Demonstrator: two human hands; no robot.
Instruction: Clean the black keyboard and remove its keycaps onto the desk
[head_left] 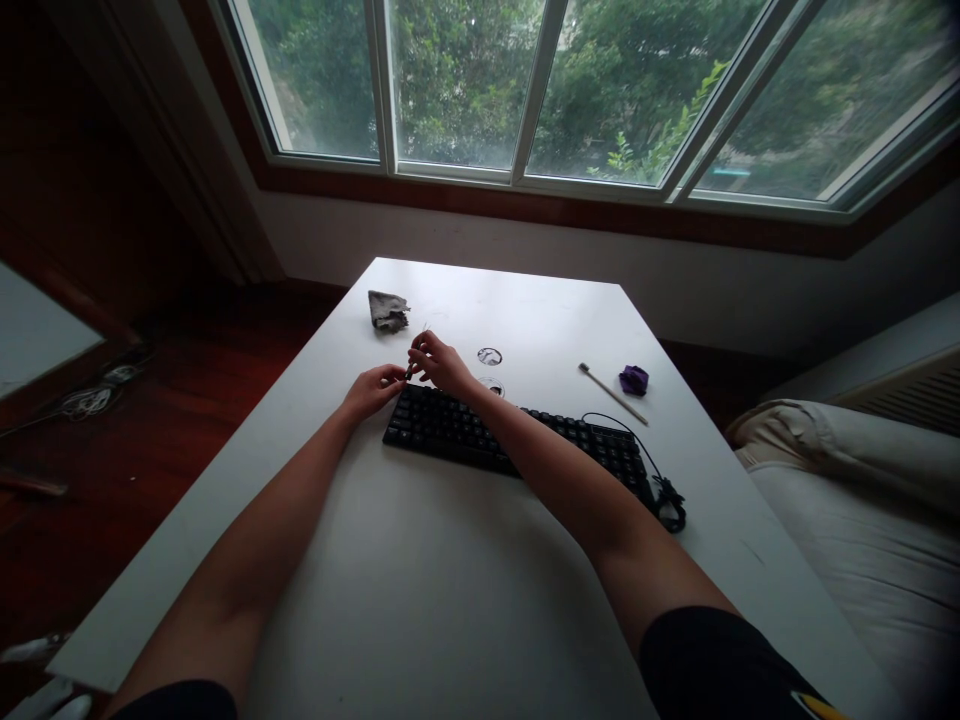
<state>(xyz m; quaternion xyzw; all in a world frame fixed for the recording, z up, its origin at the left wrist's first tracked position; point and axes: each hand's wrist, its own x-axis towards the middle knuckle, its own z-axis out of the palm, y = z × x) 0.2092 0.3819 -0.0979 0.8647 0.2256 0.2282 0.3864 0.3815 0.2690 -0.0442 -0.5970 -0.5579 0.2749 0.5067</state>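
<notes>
A black keyboard (450,425) lies on the white table, its cable (670,505) bundled at the right end. Over the keyboard's far left corner, my right hand (441,362) is closed on a slim dark tool with thin wire-like ends showing above the fingers; its exact kind is unclear. My left hand (375,390) rests beside that same corner, fingers drawn together close to the right fingertips. A small dark piece (409,375) shows between the two hands, too small to name. My right forearm hides part of the keys.
On the white table (420,580), a crumpled grey cloth (388,311) lies at the far left. Two round cable holes (490,356) are behind the keyboard. A thin brush-like stick (611,393) and a crumpled purple cloth (634,380) lie right. A padded seat (825,540) stands beside the table.
</notes>
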